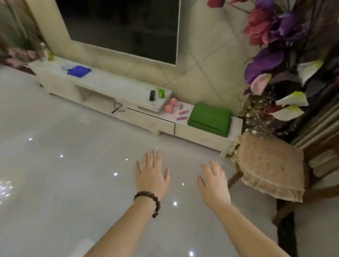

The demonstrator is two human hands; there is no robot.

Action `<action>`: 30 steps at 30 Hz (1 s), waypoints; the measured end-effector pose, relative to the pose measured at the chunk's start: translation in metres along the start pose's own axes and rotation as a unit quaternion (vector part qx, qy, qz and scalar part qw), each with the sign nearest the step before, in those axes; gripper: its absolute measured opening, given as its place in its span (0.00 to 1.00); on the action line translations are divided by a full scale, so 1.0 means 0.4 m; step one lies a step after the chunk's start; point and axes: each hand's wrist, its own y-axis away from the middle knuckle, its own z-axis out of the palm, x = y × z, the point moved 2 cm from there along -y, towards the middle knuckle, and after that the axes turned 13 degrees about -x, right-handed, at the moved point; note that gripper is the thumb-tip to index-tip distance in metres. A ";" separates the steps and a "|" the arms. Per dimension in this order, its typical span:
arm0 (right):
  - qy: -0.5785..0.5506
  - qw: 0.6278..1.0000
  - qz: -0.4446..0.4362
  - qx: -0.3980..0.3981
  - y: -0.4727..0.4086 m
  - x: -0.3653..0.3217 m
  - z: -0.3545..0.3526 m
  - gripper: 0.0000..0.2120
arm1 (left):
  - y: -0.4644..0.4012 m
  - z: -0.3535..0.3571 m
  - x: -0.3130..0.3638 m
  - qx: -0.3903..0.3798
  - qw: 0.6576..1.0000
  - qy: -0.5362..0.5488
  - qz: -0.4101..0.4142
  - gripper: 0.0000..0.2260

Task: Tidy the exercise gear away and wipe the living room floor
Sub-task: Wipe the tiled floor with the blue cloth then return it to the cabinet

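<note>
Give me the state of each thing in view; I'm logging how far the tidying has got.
left hand: open, empty, above the floor
right hand: open, empty
green mat: folded, on the low cabinet
pink dumbbells: on the cabinet, beside the mat
blue cloth: lying on the TV stand
TV: screen dark
remote: lying flat on the stand

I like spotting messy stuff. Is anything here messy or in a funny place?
A little. A black cable trails loose off the low TV cabinet. A blue cloth lies crumpled on top. The pink dumbbells and folded green mat sit neatly.
</note>
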 end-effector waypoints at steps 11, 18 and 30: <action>0.027 0.984 -0.155 -0.082 -0.412 -0.540 0.237 0.19 | -0.168 -0.179 -0.545 0.040 0.980 0.046 -0.188 0.29; 0.052 0.971 -0.192 -0.135 -0.660 -0.695 0.346 0.20 | -0.329 -0.196 -0.735 0.028 0.959 0.075 -0.273 0.29; 0.061 0.946 -0.288 -0.138 -1.451 -1.046 0.350 0.17 | -0.984 -0.428 -1.019 0.066 0.922 0.102 -0.367 0.29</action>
